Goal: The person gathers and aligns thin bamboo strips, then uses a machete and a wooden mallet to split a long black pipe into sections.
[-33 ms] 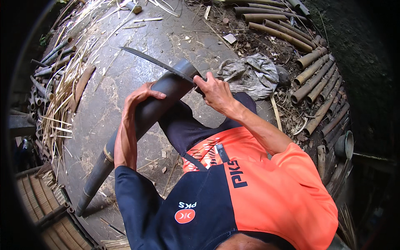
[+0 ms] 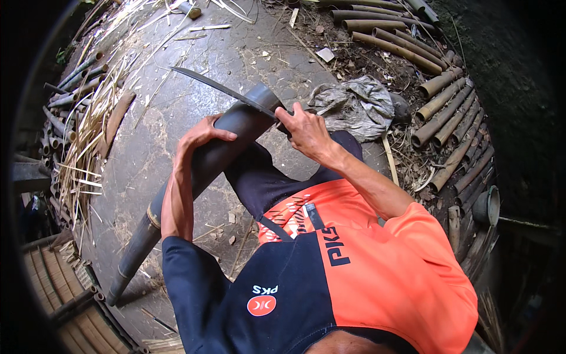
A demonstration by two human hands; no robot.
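A thick dark bamboo pole (image 2: 212, 156) slants from the lower left up to the middle, its upper end by my knee. My left hand (image 2: 206, 131) is wrapped over its upper part, thumb lying on top, the other fingers mostly hidden. In my right hand (image 2: 303, 128) is the handle of a long, slightly curved dark blade (image 2: 218, 86); whether it is a saw or a machete I cannot tell. The blade lies across the pole just short of its upper end, its tip pointing to the far left. My right fingers are closed round the handle, which is mostly hidden.
Cut bamboo lengths (image 2: 442, 109) lie in rows along the right. More bamboo pieces (image 2: 76, 88) and thin pale strips (image 2: 88, 147) are piled on the left. Beyond my right hand is a crumpled grey sack (image 2: 356, 106). Shavings litter the concrete floor (image 2: 253, 47).
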